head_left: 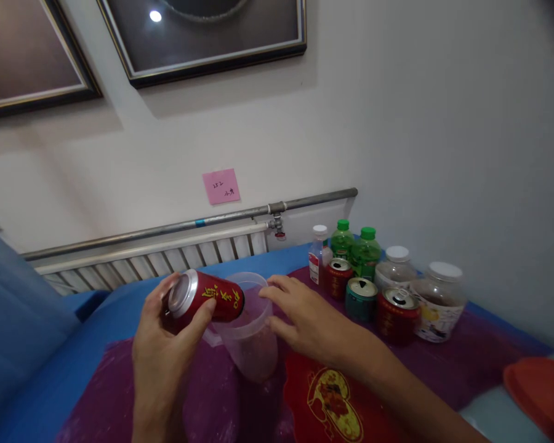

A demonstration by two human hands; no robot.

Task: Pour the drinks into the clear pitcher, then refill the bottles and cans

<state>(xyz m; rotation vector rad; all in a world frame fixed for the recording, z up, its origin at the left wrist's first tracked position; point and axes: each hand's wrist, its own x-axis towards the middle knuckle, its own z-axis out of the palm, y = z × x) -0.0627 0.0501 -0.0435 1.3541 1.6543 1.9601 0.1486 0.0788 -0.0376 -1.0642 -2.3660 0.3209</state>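
Observation:
A red drink can with yellow characters is in my left hand, whose fingers are wrapped round it. The can lies tilted nearly on its side, its right end over the mouth of a translucent plastic pitcher. Whether liquid comes out of it, I cannot tell. On the right of the pitcher, my right hand grips the rim between thumb and fingers. The pitcher stands upright on a purple plastic sheet. Below my right forearm lies a red piece with a gold printed pattern.
Right of the pitcher stand red cans, a teal can, green-capped bottles, a white-capped bottle and white-lidded jars. A radiator and pipe run along the wall behind. An orange-red object sits at lower right.

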